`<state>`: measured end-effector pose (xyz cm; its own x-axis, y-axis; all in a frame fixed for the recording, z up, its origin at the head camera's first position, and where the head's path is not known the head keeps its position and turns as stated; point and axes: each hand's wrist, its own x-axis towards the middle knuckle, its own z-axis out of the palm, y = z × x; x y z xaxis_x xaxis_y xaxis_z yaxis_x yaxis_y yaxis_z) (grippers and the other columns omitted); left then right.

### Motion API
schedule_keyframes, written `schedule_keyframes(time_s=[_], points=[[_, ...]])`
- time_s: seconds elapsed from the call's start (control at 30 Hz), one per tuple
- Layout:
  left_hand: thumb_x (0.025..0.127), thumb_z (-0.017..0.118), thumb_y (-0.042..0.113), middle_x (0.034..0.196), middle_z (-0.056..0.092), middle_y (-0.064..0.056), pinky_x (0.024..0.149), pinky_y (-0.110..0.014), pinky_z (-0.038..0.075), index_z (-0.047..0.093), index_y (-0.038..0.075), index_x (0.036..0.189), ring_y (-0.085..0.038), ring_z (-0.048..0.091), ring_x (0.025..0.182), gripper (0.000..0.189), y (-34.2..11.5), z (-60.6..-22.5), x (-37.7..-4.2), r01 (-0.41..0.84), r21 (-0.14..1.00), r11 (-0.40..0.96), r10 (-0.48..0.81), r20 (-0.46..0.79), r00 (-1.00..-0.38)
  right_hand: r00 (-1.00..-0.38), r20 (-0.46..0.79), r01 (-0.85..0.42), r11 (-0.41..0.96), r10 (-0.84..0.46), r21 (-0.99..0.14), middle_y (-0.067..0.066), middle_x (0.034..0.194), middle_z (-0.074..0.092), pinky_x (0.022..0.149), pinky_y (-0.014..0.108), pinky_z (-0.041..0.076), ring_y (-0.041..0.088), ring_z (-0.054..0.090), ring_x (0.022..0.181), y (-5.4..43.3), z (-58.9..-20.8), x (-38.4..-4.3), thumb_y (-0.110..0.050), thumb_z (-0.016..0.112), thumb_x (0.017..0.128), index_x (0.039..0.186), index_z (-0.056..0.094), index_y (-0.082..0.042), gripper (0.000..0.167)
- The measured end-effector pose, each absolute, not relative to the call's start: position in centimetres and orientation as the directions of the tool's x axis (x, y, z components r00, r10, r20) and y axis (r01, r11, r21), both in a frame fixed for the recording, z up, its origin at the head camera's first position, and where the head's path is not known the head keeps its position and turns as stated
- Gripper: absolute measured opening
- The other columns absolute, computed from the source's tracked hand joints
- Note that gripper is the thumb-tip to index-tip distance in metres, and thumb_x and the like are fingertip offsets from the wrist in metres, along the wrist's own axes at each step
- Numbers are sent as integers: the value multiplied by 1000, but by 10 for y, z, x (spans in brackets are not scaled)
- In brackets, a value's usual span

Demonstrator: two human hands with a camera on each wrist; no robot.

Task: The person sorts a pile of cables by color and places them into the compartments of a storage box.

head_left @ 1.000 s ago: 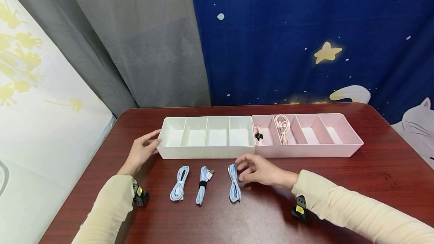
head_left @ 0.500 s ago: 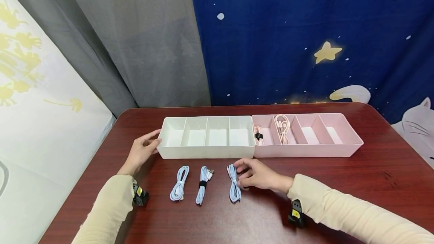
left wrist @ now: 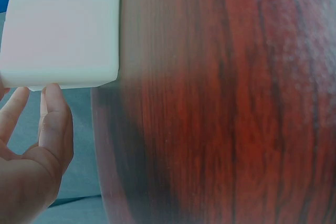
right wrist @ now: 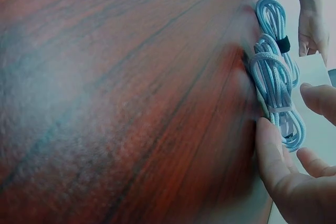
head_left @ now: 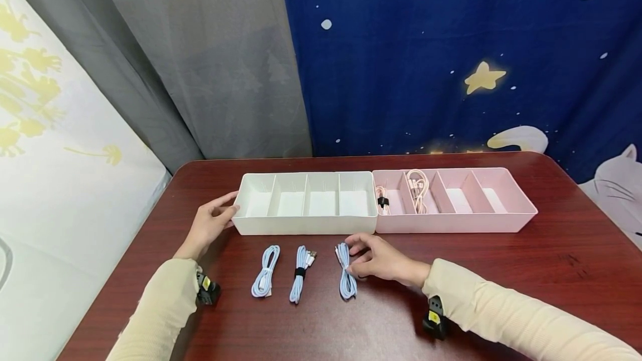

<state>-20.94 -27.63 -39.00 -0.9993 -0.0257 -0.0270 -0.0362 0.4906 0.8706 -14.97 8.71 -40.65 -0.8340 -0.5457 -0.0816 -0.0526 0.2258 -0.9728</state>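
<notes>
In the head view my left hand (head_left: 207, 228) rests its fingertips on the left end of a white divided storage box (head_left: 306, 226). The left wrist view has those fingers (left wrist: 56, 121) reaching straight to the box's end wall. My right hand (head_left: 386, 261) is at the right side of a coiled light-blue charging cable (head_left: 347, 280), fingers bent loosely. Seen from the right wrist, the thumb (right wrist: 269, 145) is right at the cable's clear tie, while the index finger stands off from the coil. Two more blue cables lie to its left, one plain coil (head_left: 266, 273) and one with a black strap (head_left: 300, 272).
A pink divided box (head_left: 461, 224) stands end to end with the white one. In its left compartments sit a strapped pink cable (head_left: 382, 200) and a looped pink cable (head_left: 418, 189). Both boxes stand on a dark red wooden table (head_left: 401, 327), with curtains behind it.
My right hand has moved slightly left and in towards the right-hand blue cable, its thumb now at the coil; that cable's upper end shifted a little left. My left hand stays put.
</notes>
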Motion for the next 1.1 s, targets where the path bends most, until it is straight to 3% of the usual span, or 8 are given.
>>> schedule_keyframes(time_s=[0.27,1.1], points=[[89,53,30,109,53,-21,74,-29,50,44,14,132,-14,57,86,47,-276,-390,-209,-26,879,477,-16,-21,-1000,-836,-120,1,216,-536,-976,21,100,49,63,35,52,21,59,78,85,-406,-152,2,67,71,119,41,12,55],[89,53,29,109,54,-20,71,-23,50,45,15,132,-11,56,85,46,-275,-390,-209,-26,875,484,-23,-17,-1000,-815,-163,-2,284,-556,-959,14,86,44,53,33,52,13,54,61,82,-408,-163,3,69,72,119,43,12,55]])
